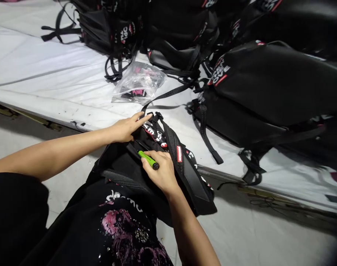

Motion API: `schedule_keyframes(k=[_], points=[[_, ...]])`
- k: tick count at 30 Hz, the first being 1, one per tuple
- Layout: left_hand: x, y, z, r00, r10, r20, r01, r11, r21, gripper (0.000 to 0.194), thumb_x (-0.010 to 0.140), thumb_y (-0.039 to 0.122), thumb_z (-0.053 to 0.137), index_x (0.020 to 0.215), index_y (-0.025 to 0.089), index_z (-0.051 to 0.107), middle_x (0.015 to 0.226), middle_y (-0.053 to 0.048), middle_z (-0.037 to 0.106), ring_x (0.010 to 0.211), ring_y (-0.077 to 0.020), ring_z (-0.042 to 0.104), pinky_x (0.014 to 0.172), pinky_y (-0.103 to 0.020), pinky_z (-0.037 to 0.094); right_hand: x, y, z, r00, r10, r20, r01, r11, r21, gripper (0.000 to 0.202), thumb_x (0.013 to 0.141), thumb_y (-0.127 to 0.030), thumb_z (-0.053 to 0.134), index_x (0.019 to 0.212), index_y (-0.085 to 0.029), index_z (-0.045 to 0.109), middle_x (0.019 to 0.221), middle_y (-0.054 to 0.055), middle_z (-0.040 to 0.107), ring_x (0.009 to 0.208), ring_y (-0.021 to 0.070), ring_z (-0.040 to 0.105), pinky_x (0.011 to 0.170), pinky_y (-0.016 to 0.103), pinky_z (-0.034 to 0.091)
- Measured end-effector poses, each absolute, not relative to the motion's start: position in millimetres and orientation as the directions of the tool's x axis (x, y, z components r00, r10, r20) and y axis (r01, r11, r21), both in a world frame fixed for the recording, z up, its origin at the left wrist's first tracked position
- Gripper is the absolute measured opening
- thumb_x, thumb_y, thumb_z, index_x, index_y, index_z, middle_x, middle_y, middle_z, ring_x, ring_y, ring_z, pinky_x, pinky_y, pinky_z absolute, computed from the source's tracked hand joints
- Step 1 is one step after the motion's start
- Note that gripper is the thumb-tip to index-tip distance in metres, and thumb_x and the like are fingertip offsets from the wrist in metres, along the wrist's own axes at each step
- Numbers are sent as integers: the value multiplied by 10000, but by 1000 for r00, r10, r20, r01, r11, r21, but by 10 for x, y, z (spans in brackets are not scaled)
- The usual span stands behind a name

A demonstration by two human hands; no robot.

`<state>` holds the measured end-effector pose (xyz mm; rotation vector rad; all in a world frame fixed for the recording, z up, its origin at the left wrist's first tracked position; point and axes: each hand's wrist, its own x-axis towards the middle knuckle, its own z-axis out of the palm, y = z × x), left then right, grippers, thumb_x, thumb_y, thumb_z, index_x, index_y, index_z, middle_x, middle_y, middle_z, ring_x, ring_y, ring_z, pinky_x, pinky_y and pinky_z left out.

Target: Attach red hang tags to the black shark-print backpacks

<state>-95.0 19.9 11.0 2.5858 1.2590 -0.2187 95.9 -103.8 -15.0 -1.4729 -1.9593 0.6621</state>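
A black backpack (pixel 196 184) with white-and-red lettering and a small red label on its strap lies across my lap against the table edge. My left hand (pixel 126 127) rests at its upper end near the strap buckles, fingers stretched out and the thumb apart, touching the fabric. In my right hand (pixel 162 170) is a green-handled tool (pixel 148 160) with a black end cap, gripped between thumb and fingers. Its tip points up and left toward the bag's fabric between my hands. What the tip touches I cannot make out.
White sheeting covers the table (pixel 26 70). A clear plastic bag (pixel 140 83) with small black and pink pieces lies beyond my hands. Several black backpacks (pixel 268 88) are piled at the back and right, with loose straps (pixel 207 136) trailing on the sheeting.
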Motion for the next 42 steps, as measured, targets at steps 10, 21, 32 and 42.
schedule_keyframes(k=[10,21,32,42], points=[[-915,89,30,545,815,-198,838,-536,104,1331,621,325,824,1529,308,-149,1579,-132,-103,1300,-344,382,914,-394,488,918,-988,-287,-183,965,186,763,259,-592,223,869,-304,588,1053,-220,683,923,1,689,824,190,617,823,359,402],[-816,16,-14,545,825,-150,837,-546,37,1293,646,328,815,1543,253,-114,1573,-149,-114,1218,-332,404,875,-396,506,861,-952,-447,-113,968,223,712,236,-661,227,854,-305,617,1054,-230,694,950,12,699,842,187,638,852,354,396],[-903,67,-130,592,794,-136,805,-574,152,1080,745,171,670,1548,318,-37,1589,-78,-60,1276,-313,385,944,-386,470,919,-904,-402,-143,981,132,673,195,-714,236,838,-319,613,1035,-225,704,948,-4,701,854,192,654,816,326,461],[-917,98,76,502,793,-344,862,-493,121,1144,693,36,578,1518,381,-135,1566,-95,-187,1173,-326,507,778,-347,506,847,-911,-458,-51,974,220,687,194,-700,220,847,-325,620,1019,-220,708,945,5,701,840,197,648,840,356,445]])
